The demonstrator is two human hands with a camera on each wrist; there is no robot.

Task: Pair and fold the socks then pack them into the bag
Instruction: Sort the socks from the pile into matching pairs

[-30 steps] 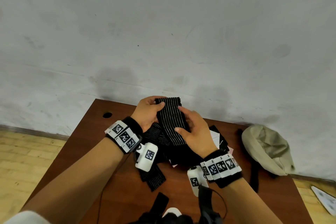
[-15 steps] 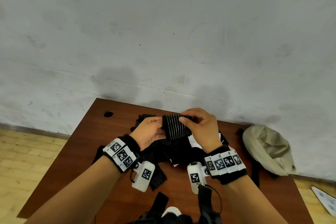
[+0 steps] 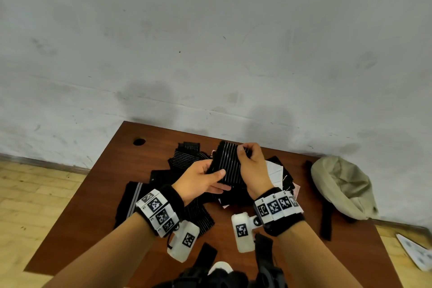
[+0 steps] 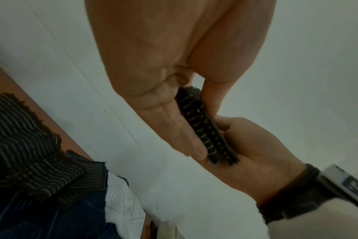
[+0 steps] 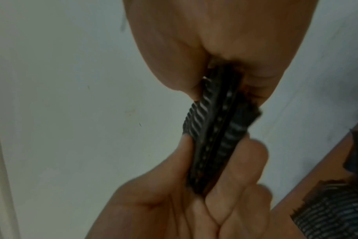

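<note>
Above the table I hold a folded pair of black socks with thin white stripes (image 3: pixel 228 166), and both hands are on it. My left hand (image 3: pixel 201 180) grips its near edge, thumb on top and fingers beneath. My right hand (image 3: pixel 251 168) pinches its far right edge. In the left wrist view the bundle (image 4: pixel 204 127) is seen edge-on between the left hand's thumb and fingers (image 4: pixel 174 97), and the right hand (image 4: pixel 255 153) holds the other end. The right wrist view shows the layered bundle (image 5: pixel 215 137) clamped between both hands. A beige bag (image 3: pixel 341 187) lies at the table's right.
A loose pile of black striped socks (image 3: pixel 187 161) and a white sock (image 3: pixel 275 170) lies on the brown table (image 3: pixel 93 194) under my hands. A cable hole (image 3: pixel 139 141) is at the far left corner. The bag's black strap (image 3: pixel 326 217) trails forward. A wall rises right behind.
A second ago the striped pair stood long and unfolded between my hands. It has been folded over into a short bundle, and my hands have shifted to its two edges.
</note>
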